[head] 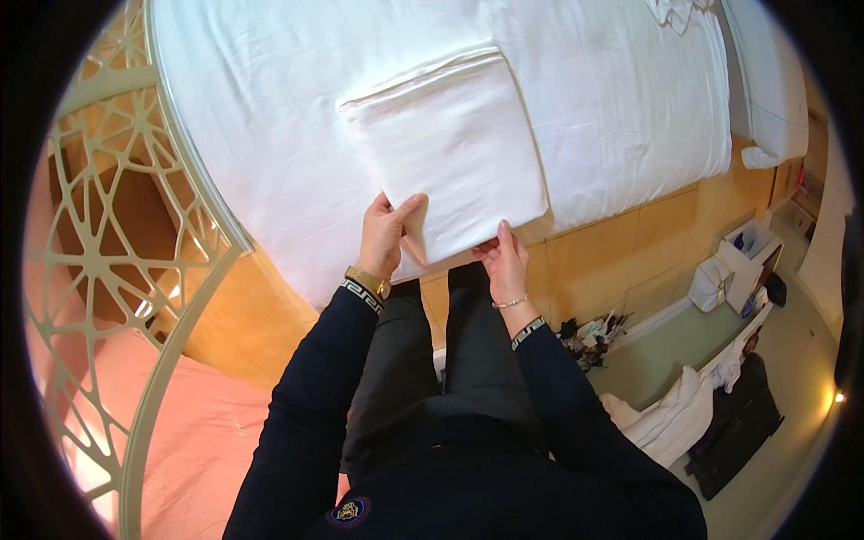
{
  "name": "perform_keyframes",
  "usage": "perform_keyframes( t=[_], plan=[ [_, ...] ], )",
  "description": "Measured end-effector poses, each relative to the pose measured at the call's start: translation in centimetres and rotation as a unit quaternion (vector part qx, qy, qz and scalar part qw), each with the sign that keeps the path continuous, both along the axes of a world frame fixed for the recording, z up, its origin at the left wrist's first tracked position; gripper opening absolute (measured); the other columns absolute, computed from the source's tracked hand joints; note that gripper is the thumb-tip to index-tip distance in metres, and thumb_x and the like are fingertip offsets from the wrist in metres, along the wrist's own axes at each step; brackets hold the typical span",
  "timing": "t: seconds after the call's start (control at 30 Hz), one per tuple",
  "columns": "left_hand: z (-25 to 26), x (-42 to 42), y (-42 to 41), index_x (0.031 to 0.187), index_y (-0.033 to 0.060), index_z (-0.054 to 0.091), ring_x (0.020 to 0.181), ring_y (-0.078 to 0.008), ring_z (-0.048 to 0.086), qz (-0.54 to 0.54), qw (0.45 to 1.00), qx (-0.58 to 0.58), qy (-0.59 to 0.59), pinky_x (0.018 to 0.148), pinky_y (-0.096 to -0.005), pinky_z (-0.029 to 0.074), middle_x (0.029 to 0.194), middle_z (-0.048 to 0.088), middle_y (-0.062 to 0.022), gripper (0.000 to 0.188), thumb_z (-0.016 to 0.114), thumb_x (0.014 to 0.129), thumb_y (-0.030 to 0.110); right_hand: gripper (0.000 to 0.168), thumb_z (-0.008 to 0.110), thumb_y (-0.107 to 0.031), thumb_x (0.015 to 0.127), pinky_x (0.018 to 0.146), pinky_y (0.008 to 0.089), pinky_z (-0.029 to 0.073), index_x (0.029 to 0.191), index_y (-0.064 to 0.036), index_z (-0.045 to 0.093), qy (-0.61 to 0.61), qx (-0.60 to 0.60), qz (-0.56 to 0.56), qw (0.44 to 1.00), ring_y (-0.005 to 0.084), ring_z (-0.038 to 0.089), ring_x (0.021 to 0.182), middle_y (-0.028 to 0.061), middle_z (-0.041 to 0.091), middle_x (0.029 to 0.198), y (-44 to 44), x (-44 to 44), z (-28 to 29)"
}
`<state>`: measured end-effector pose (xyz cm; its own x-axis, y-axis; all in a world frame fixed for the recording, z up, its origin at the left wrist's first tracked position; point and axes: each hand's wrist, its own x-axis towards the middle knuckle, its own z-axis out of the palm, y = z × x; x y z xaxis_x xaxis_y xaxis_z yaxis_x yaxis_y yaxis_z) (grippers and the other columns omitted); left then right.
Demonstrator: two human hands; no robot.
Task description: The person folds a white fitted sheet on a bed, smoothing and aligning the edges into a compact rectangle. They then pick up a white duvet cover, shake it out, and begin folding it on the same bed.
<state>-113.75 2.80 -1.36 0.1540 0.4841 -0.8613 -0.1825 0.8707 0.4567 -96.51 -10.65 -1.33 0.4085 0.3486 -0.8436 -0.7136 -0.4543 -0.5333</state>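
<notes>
A folded white cloth (453, 145), roughly square, lies on a bed covered with a white sheet (611, 128). Its layered fold edge faces away from me. My left hand (387, 233) pinches the near left corner between thumb and fingers, and that corner is bent up. At the near right edge, the thumb of my right hand (503, 260) rests on top while the fingers curl beneath the cloth. The near edge hangs slightly past the side of the bed, above my legs.
A pale openwork lattice screen (101, 256) rises at the left, with a pink cover (202, 432) beyond it. Tiled floor (601, 236) runs along the bed. To the right are a white bin (710, 282), a pile of small items (597, 337), white bedding (668, 418) and a dark garment (739, 425).
</notes>
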Motion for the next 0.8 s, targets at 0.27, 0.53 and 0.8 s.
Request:
perform_keyframes(
  t=[0.27, 0.53, 0.8],
  plan=[
    [0.3, 1.7, 0.8, 0.11, 0.001, 0.069, 0.082, -0.0127, 0.066, -0.012, 0.998, 0.037, 0.048, 0.069, -0.0282, 0.053, 0.098, 0.071, -0.0054, 0.027, 0.08, 0.089, 0.014, 0.034, 0.072, -0.038, 0.096, 0.078, 0.0333, 0.056, 0.112, -0.009, 0.064, 0.094, 0.049, -0.027, 0.994, 0.0144, 0.067, 0.089, 0.0017, 0.069, 0.099, 0.6, 3.2, -1.0],
    [-1.0, 1.2, 0.0, 0.107, 0.0032, 0.067, 0.079, -0.0111, 0.064, -0.002, 0.997, -0.007, 0.072, 0.067, -0.0256, 0.05, 0.095, 0.07, -0.0027, 0.024, 0.079, 0.088, 0.012, 0.04, 0.066, -0.036, 0.099, 0.101, 0.0418, 0.049, 0.127, -0.007, 0.062, 0.17, 0.125, -0.249, 0.945, 0.022, 0.061, 0.115, 0.005, 0.068, 0.123, 2.2, 9.6, -3.6],
    [1.5, -0.4, -5.5, 0.121, -0.0019, 0.06, 0.092, -0.0152, 0.069, -0.142, 0.99, -0.016, -0.014, 0.076, -0.0287, 0.056, 0.107, 0.071, -0.0092, 0.045, 0.083, 0.085, 0.013, 0.05, 0.071, -0.039, 0.095, 0.108, 0.0476, 0.044, 0.133, -0.008, 0.059, 0.139, 0.092, -0.202, 0.965, 0.0261, 0.054, 0.128, 0.0061, 0.062, 0.135, -0.1, 8.5, -3.0]
  ],
)
